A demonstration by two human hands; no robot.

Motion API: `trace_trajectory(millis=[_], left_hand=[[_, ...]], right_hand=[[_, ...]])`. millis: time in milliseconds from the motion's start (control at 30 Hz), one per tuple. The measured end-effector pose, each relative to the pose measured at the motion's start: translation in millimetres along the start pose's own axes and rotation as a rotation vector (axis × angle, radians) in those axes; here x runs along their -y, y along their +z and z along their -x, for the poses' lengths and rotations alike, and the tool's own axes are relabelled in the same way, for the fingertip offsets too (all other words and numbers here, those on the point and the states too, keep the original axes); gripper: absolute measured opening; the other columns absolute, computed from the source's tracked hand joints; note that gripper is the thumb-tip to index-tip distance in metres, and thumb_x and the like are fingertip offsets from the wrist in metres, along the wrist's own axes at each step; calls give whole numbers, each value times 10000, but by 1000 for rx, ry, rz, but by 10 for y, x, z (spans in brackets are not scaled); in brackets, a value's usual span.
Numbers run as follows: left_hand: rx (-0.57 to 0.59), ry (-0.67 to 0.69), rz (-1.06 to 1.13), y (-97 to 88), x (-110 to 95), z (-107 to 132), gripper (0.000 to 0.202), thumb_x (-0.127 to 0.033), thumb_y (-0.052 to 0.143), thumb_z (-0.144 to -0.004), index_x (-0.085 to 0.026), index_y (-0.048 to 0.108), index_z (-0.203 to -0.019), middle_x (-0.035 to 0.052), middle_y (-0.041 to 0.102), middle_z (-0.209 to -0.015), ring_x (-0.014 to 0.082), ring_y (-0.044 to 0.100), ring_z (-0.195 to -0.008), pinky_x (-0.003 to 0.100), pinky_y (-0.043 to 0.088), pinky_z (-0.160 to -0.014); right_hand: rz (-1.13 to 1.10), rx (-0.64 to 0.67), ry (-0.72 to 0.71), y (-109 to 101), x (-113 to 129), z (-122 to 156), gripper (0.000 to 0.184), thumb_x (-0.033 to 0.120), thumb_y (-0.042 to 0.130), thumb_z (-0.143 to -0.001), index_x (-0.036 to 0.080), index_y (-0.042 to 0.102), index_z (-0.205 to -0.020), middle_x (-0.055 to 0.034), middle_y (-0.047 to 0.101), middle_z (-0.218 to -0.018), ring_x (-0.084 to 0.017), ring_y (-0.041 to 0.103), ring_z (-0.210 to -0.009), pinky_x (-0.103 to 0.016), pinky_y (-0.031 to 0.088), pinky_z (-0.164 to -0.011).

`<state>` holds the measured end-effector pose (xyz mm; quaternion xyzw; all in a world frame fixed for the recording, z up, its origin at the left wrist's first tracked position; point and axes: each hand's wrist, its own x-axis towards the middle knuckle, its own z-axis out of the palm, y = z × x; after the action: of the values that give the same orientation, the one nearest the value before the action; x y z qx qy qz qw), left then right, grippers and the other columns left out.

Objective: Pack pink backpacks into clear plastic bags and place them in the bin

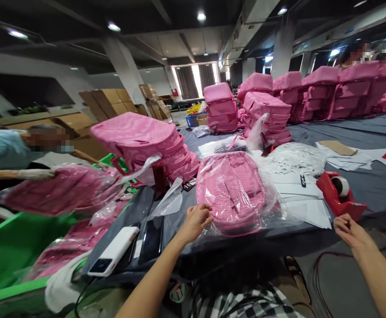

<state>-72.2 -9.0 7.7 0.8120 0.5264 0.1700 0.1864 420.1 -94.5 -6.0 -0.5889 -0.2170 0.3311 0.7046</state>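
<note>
A pink backpack lies flat in front of me inside a clear plastic bag, whose loose end spreads to the right. My left hand is at the near left edge of the bag, its curled fingers closed on the plastic. Just below the red tape dispenser is my right hand, with fingers bent and pinched together. Whether something small, such as a bit of tape, is between them I cannot make out. A white tape roll sits in the dispenser.
Pink backpacks are stacked at the left, more along the back. White sheets and small packets lie right of the bag. A white power bank and dark phone lie left. Another person handles bagged backpacks over a green bin.
</note>
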Motion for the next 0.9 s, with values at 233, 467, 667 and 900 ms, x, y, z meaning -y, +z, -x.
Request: trace_trajectory(millis=[233, 467, 667, 900], left_hand=[[29, -10, 24, -95, -136, 10, 120, -249, 660, -923, -194, 689, -821, 61, 701, -1256, 252, 602, -1231, 472, 328, -1105], [12, -21, 14, -58, -106, 8, 132, -222, 628, -915, -196, 704, -810, 47, 692, -1257, 252, 600, -1200, 473, 324, -1098], [9, -14, 40, -44, -68, 1, 109, -196, 620, -904, -184, 707, -840, 72, 690, -1267, 256, 599, -1190, 470, 326, -1090], [1, -3, 42, -54, -137, 9, 105, -205, 614, -924, -181, 689, -854, 72, 699, -1224, 248, 606, -1175, 458, 332, -1102]], right_hand=[[146, 784, -84, 1227, 210, 803, 542, 664, 781, -755, 226, 475, -660, 73, 295, -569, -94, 254, -496, -209, 275, -413], [1233, 1548, -884, 2909, 115, 1181, 219, 326, 712, -843, 238, 548, -727, 40, 527, -618, -149, 493, -595, -272, 263, -592], [1393, 1207, -950, 2987, -48, 869, 168, 314, 702, -841, 243, 565, -906, -1, 645, -712, -186, 581, -638, -270, 303, -583], [1344, 1258, -979, 2738, -421, 1329, 177, 291, 716, -803, 233, 552, -834, -24, 725, -824, -212, 678, -732, -278, 348, -598]])
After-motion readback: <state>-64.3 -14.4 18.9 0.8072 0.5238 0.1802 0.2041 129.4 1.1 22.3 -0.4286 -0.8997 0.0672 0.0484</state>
